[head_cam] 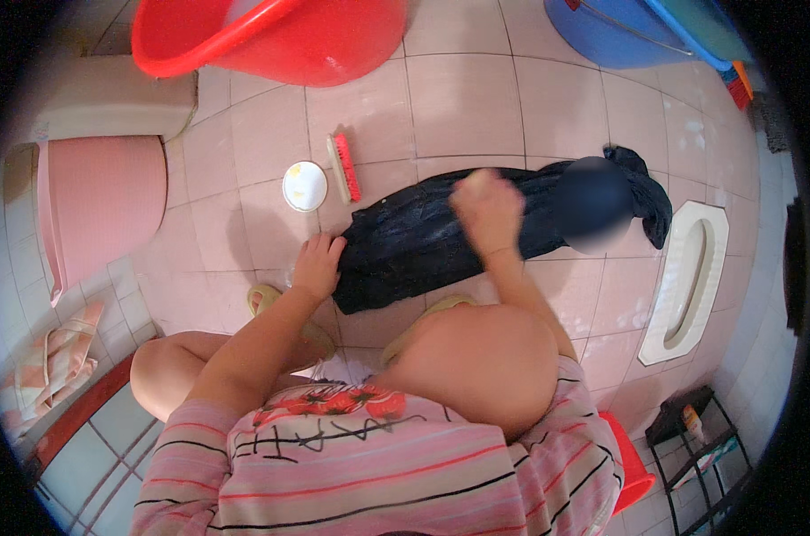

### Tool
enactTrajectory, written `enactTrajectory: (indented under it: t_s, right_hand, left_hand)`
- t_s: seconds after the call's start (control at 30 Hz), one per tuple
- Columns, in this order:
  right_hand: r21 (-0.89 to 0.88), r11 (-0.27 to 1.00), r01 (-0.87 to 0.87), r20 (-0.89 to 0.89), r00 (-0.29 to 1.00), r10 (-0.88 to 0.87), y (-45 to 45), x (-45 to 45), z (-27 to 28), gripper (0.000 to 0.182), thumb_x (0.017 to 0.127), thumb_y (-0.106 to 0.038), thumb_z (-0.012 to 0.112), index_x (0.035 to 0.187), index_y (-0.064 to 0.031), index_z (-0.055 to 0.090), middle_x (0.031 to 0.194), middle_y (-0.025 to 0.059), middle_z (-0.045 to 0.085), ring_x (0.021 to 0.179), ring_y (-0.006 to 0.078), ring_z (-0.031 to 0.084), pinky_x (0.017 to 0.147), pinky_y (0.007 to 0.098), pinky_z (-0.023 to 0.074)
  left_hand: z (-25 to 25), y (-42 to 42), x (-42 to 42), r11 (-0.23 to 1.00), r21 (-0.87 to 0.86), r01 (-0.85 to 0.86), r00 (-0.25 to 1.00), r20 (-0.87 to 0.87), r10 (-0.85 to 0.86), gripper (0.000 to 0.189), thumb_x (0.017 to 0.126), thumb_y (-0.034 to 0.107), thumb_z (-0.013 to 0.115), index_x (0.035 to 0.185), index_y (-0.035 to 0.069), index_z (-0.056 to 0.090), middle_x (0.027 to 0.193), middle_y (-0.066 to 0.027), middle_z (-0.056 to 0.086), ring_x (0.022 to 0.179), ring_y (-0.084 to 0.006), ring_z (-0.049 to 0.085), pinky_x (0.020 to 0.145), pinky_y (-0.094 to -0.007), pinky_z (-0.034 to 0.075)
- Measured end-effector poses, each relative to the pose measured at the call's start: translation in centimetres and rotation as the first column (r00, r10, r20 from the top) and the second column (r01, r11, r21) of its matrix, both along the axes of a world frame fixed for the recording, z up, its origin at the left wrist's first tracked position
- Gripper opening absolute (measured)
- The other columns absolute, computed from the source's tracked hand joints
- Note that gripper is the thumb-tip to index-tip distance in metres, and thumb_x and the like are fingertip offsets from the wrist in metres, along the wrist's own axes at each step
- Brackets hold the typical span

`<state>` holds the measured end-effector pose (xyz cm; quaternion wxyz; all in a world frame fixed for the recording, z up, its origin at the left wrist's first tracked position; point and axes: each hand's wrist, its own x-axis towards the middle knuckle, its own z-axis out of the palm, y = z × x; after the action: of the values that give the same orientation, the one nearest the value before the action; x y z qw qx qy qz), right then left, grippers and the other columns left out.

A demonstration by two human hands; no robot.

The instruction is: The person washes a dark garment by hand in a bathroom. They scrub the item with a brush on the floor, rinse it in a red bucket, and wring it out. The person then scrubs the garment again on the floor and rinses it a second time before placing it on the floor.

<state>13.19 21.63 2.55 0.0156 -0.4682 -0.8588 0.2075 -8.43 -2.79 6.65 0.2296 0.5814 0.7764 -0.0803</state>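
Note:
A dark, wet-looking garment (412,248) lies stretched out on the pink tiled floor before me. My left hand (320,265) rests on its left end with the fingers over the edge. My right hand (489,208) is over the middle of the cloth, slightly blurred, its fingers curled; a pale bit shows at the fingers, but I cannot tell whether it is something held. Beyond the left end lie a scrubbing brush with red bristles (345,167) and a small round white dish (304,187) with yellowish bits in it. A blurred round patch hides part of the garment's right side.
A red plastic tub (324,47) stands at the upper left, a blue tub (619,33) at the upper right. A white squat toilet (685,285) is set in the floor at right. Behind on the right are a red plastic container (629,469) and a black rack (700,462).

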Motion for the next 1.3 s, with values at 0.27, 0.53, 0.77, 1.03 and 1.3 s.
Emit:
enactTrajectory:
  t_s: [0.27, 0.53, 0.77, 1.03, 1.3]
  right_hand:
    - [0.46, 0.84, 0.288, 0.105, 0.922, -0.373, 9.4, 11.0, -9.3, 0.036, 0.088, -0.044, 0.057, 0.115, -0.0203, 0.06, 0.104, 0.009, 0.059, 0.082, 0.0314, 0.058, 0.066, 0.0446, 0.0483]
    - [-0.046, 0.911, -0.409, -0.282, 0.881, 0.381, -5.1, -4.6, -0.5, 0.026, 0.079, -0.029, 0.066, 0.1, -0.0142, 0.064, 0.095, 0.0181, 0.06, 0.086, 0.036, 0.061, 0.073, 0.0472, 0.0482]
    - [0.038, 0.876, -0.481, -0.34, 0.818, 0.464, 0.3, -8.2, 2.6, 0.044, 0.077, -0.025, 0.071, 0.119, -0.0215, 0.06, 0.108, 0.0107, 0.058, 0.097, 0.0331, 0.056, 0.084, 0.0456, 0.0452]
    - [0.082, 0.321, -0.943, -0.179, 0.303, 0.936, -6.9, -24.2, 1.1, 0.05, 0.076, -0.029, 0.069, 0.124, -0.0227, 0.06, 0.119, 0.0061, 0.057, 0.116, 0.028, 0.05, 0.099, 0.0425, 0.0363]
    - [0.022, 0.293, -0.956, 0.05, 0.294, 0.955, 2.7, -18.6, 0.8, 0.045, 0.079, -0.022, 0.063, 0.124, -0.0209, 0.06, 0.134, 0.0119, 0.049, 0.128, 0.0301, 0.043, 0.109, 0.0436, 0.0293]
  left_hand:
    - [-2.2, -0.4, 0.3, 0.988, -0.031, -0.154, 0.986, -0.067, 0.151, 0.072, 0.066, 0.019, 0.08, 0.126, 0.001, 0.045, 0.127, -0.0181, 0.047, 0.124, -0.0364, 0.041, 0.103, -0.0438, 0.038]
    - [-2.3, -1.5, 0.9, 0.995, -0.098, 0.008, 0.988, -0.155, -0.023, 0.064, 0.07, 0.024, 0.072, 0.125, 0.003, 0.049, 0.125, -0.0169, 0.048, 0.12, -0.0343, 0.043, 0.102, -0.0492, 0.034]
    - [-4.3, -2.3, 1.2, 0.999, 0.046, 0.0, 0.979, -0.205, 0.009, 0.051, 0.076, 0.02, 0.06, 0.123, 0.002, 0.051, 0.122, -0.0165, 0.048, 0.116, -0.0335, 0.044, 0.097, -0.0504, 0.036]
    - [-3.8, -1.5, 1.3, 0.999, 0.034, -0.038, 0.984, -0.174, 0.043, 0.041, 0.084, 0.019, 0.05, 0.122, 0.004, 0.054, 0.126, -0.0169, 0.046, 0.119, -0.0335, 0.041, 0.098, -0.0526, 0.034]
    - [-5.2, -2.2, 1.4, 0.993, 0.075, -0.088, 0.987, -0.128, 0.097, 0.043, 0.083, 0.017, 0.053, 0.124, 0.003, 0.052, 0.127, -0.0168, 0.045, 0.12, -0.0344, 0.041, 0.102, -0.0549, 0.032]
